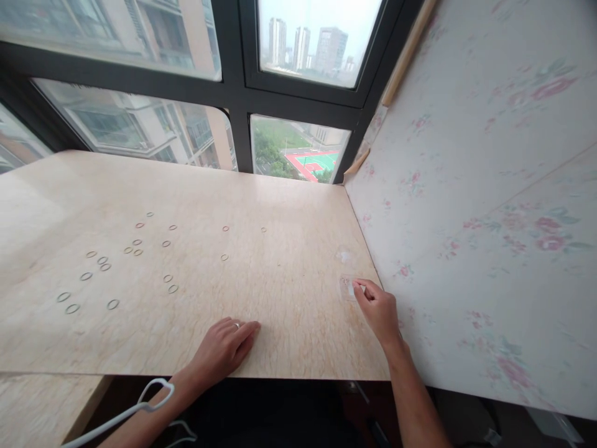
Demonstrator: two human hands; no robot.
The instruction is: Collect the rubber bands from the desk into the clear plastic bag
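My right hand [377,305] is at the right end of the tabletop, its thumb and fingertips pinched together. The fingertips are over a small clear plastic box [346,292] that holds something reddish and pale. Whatever is in the pinch is too small to make out. My left hand [226,345] rests near the front edge, fingers loosely bent, nothing visible in it, a ring on one finger. Thin rings lie scattered across the left and middle of the table, among them a red ring [226,229], a pale ring [263,230] and a dark greenish ring [113,304].
A clear plastic piece [345,256] lies just behind the box. The marbled tabletop [289,298] meets a flowered wall [466,186] on the right and dark window frames [242,137] at the back. A white cable [116,415] crosses my left forearm.
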